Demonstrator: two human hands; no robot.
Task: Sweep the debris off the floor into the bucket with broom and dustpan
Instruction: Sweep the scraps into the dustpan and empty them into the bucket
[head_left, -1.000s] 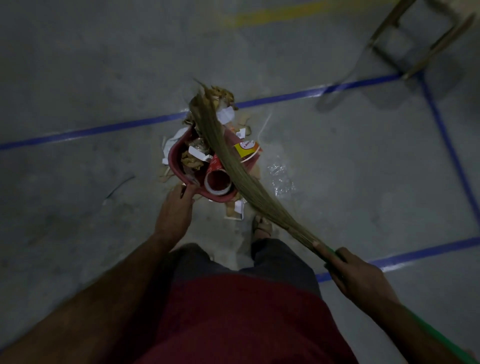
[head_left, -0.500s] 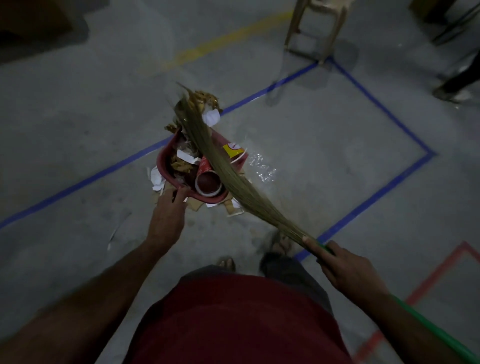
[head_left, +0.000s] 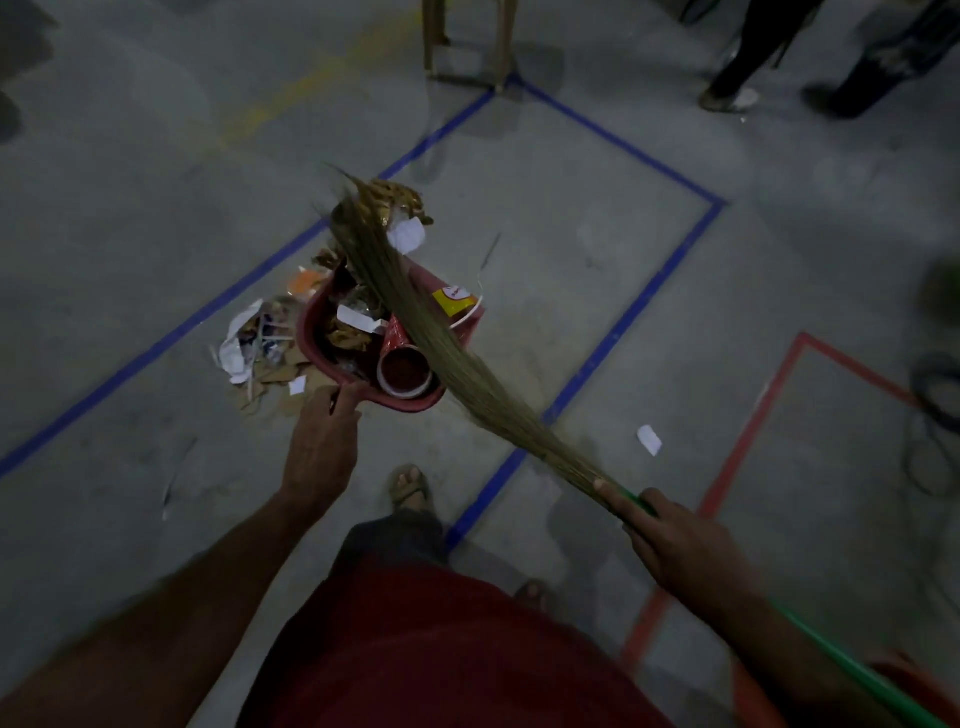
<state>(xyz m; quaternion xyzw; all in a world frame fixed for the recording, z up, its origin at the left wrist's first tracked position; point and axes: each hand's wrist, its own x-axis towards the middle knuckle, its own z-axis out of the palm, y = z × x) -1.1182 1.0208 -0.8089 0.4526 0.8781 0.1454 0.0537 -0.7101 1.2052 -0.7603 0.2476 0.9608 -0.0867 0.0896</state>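
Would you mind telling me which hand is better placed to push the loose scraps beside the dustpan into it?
Right. The right hand grips the broom, while the left hand holds the dustpan beside the scraps.

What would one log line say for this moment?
left hand: holds dustpan | right hand: grips broom | litter: beside pan

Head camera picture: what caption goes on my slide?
Left hand holds red plastic dustpan of litter; right hand grips green-handled grass broom.

Stool, blue tape, cables.
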